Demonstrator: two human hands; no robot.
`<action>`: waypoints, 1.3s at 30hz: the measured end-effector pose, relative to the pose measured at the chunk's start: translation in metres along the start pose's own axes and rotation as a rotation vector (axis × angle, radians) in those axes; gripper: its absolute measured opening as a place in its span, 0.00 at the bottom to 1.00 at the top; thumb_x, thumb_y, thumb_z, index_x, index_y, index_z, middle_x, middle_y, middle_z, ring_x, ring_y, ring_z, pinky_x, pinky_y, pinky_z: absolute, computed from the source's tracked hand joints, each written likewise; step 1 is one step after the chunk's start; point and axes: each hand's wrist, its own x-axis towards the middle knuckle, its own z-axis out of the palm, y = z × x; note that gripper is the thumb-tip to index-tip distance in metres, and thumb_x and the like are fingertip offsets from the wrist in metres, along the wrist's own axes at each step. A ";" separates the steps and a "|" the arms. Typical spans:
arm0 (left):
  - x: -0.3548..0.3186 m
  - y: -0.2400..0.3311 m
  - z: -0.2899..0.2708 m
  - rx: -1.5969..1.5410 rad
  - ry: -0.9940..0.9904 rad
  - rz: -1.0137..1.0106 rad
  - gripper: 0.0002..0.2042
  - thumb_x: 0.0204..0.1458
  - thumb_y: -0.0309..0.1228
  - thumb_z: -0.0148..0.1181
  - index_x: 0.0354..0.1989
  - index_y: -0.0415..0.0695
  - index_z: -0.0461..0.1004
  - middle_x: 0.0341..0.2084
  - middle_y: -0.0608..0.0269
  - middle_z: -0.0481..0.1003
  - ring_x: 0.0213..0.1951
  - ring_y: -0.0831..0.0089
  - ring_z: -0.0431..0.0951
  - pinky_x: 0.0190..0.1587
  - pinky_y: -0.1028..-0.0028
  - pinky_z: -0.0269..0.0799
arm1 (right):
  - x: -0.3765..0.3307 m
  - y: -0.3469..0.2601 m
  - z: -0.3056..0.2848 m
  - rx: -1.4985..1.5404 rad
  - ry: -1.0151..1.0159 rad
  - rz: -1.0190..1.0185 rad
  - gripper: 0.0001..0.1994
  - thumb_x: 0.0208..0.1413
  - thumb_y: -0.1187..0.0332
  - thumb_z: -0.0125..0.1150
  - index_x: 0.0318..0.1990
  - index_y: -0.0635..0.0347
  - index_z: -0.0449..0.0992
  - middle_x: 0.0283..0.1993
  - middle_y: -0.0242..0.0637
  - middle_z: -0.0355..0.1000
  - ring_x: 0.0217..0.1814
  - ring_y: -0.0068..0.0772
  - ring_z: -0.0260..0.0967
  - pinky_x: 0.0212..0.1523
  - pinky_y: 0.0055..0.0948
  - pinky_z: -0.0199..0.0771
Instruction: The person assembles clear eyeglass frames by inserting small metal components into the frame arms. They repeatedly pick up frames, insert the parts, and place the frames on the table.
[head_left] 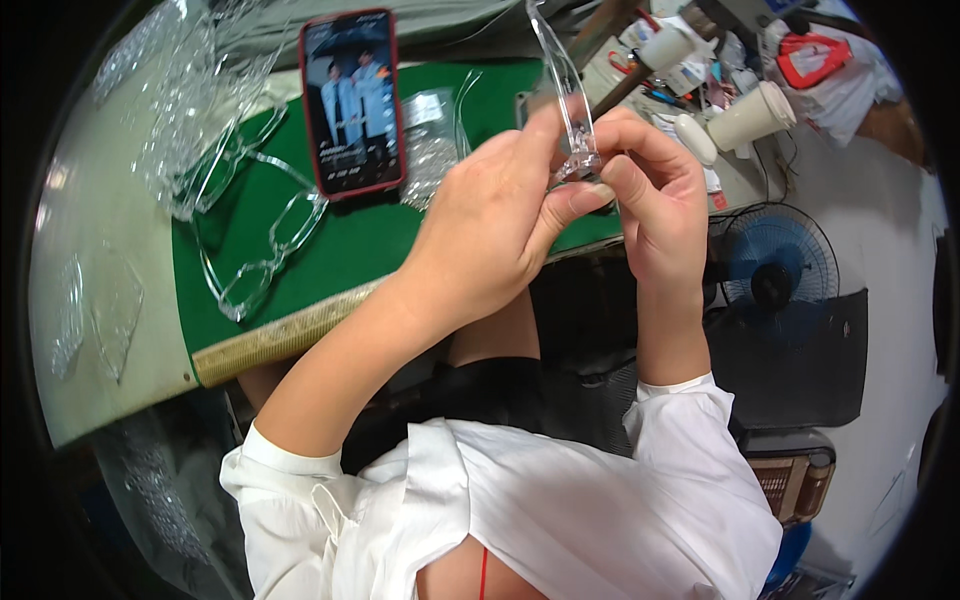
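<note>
Above mat edge | left hand, right hand grips clamped on clear temple arm

Clear strip top cut off; lower end behind fingers.

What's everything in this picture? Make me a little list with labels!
left hand: pinches the clear plastic piece
right hand: grips the same piece at its lower end
mat: green, on the table
on mat: clear glasses frame, phone in red case with lit screen
left of mat: pile of clear plastic parts
floor, right: blue fan
</note>
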 end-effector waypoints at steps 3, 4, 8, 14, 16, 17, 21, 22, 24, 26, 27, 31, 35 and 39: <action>0.015 -0.003 0.011 0.281 -0.029 0.091 0.10 0.52 0.33 0.58 0.36 0.39 0.72 0.25 0.50 0.74 0.29 0.56 0.76 0.29 0.64 0.70 | 0.009 -0.011 -0.024 -0.061 0.019 -0.005 0.08 0.54 0.70 0.62 0.38 0.66 0.77 0.36 0.29 0.72 0.38 0.19 0.69 0.43 0.21 0.68; 0.019 -0.005 0.014 0.320 -0.068 0.072 0.10 0.52 0.35 0.58 0.33 0.39 0.70 0.22 0.52 0.74 0.26 0.55 0.76 0.27 0.63 0.70 | 0.014 -0.011 -0.031 -0.069 0.024 0.005 0.08 0.53 0.70 0.63 0.38 0.65 0.77 0.36 0.29 0.72 0.38 0.19 0.69 0.43 0.21 0.68; 0.046 -0.010 0.035 0.367 -0.027 0.119 0.10 0.53 0.34 0.58 0.28 0.40 0.70 0.17 0.54 0.73 0.20 0.56 0.75 0.22 0.63 0.68 | 0.028 -0.017 -0.058 -0.136 0.136 0.000 0.08 0.52 0.69 0.64 0.36 0.64 0.77 0.34 0.27 0.72 0.39 0.17 0.66 0.45 0.20 0.64; 0.076 -0.014 0.059 0.381 0.027 0.131 0.11 0.53 0.35 0.58 0.26 0.40 0.70 0.16 0.53 0.73 0.19 0.55 0.74 0.21 0.63 0.67 | 0.044 -0.011 -0.089 -0.202 0.265 -0.044 0.08 0.51 0.70 0.64 0.36 0.62 0.73 0.34 0.27 0.72 0.39 0.18 0.66 0.46 0.21 0.64; 0.083 -0.013 0.065 0.398 0.040 0.121 0.12 0.53 0.35 0.58 0.24 0.40 0.69 0.15 0.52 0.73 0.19 0.54 0.74 0.21 0.62 0.67 | 0.049 -0.006 -0.101 -0.190 0.253 -0.044 0.09 0.54 0.66 0.63 0.38 0.61 0.74 0.35 0.26 0.69 0.40 0.19 0.64 0.47 0.22 0.62; 0.088 -0.015 0.069 0.400 0.041 0.115 0.12 0.53 0.35 0.58 0.24 0.39 0.68 0.15 0.52 0.72 0.19 0.53 0.74 0.21 0.62 0.67 | 0.051 -0.004 -0.106 -0.185 0.247 -0.045 0.10 0.55 0.64 0.62 0.39 0.60 0.74 0.36 0.25 0.67 0.40 0.20 0.63 0.48 0.23 0.62; 0.096 -0.027 0.080 0.393 0.076 0.088 0.14 0.54 0.34 0.57 0.21 0.39 0.67 0.14 0.50 0.72 0.19 0.52 0.74 0.22 0.60 0.67 | 0.058 -0.003 -0.106 -0.151 0.354 -0.041 0.06 0.53 0.72 0.62 0.37 0.61 0.74 0.34 0.26 0.72 0.39 0.17 0.67 0.45 0.20 0.64; 0.096 -0.028 0.082 0.382 0.090 0.087 0.15 0.54 0.34 0.57 0.20 0.39 0.67 0.13 0.50 0.71 0.19 0.52 0.74 0.22 0.60 0.67 | 0.063 -0.003 -0.109 -0.209 0.325 -0.099 0.06 0.53 0.71 0.62 0.38 0.60 0.75 0.34 0.24 0.71 0.38 0.17 0.66 0.45 0.20 0.64; 0.096 -0.027 0.080 0.401 0.085 0.077 0.15 0.54 0.34 0.57 0.19 0.39 0.67 0.13 0.49 0.71 0.19 0.51 0.74 0.22 0.60 0.68 | 0.071 -0.017 -0.120 -0.362 0.564 -0.368 0.05 0.57 0.70 0.57 0.39 0.57 0.76 0.34 0.23 0.71 0.38 0.17 0.64 0.42 0.20 0.64; 0.100 -0.022 0.086 0.361 0.092 0.092 0.14 0.53 0.33 0.58 0.19 0.38 0.67 0.13 0.49 0.71 0.19 0.51 0.74 0.22 0.60 0.68 | 0.087 -0.082 -0.130 -0.157 0.666 -0.624 0.08 0.58 0.65 0.53 0.39 0.57 0.75 0.37 0.28 0.72 0.39 0.23 0.67 0.41 0.25 0.66; 0.099 -0.024 0.086 0.362 0.105 0.092 0.14 0.53 0.33 0.58 0.19 0.38 0.68 0.13 0.49 0.71 0.19 0.51 0.74 0.22 0.60 0.68 | 0.098 -0.105 -0.133 -0.068 0.651 -0.689 0.16 0.59 0.65 0.43 0.48 0.61 0.73 0.52 0.40 0.70 0.53 0.31 0.66 0.54 0.33 0.64; 0.094 -0.027 0.085 0.339 0.139 0.083 0.13 0.51 0.31 0.59 0.19 0.38 0.69 0.13 0.48 0.71 0.20 0.51 0.74 0.22 0.60 0.69 | 0.103 -0.129 -0.124 0.040 -0.010 -0.697 0.10 0.58 0.66 0.48 0.44 0.59 0.71 0.45 0.36 0.70 0.51 0.32 0.65 0.45 0.32 0.68; 0.097 -0.021 0.092 0.291 0.103 0.031 0.11 0.50 0.28 0.59 0.18 0.38 0.69 0.14 0.48 0.72 0.20 0.51 0.75 0.23 0.60 0.70 | 0.070 -0.068 -0.106 -0.176 0.203 -1.122 0.09 0.55 0.68 0.52 0.42 0.59 0.68 0.40 0.42 0.69 0.50 0.38 0.65 0.36 0.26 0.64; 0.097 -0.028 0.088 0.306 0.111 0.056 0.11 0.49 0.27 0.58 0.18 0.38 0.68 0.14 0.50 0.73 0.20 0.52 0.75 0.23 0.61 0.70 | 0.083 -0.093 -0.095 -0.098 0.294 -0.961 0.07 0.55 0.70 0.49 0.37 0.64 0.70 0.39 0.44 0.69 0.47 0.41 0.66 0.43 0.32 0.61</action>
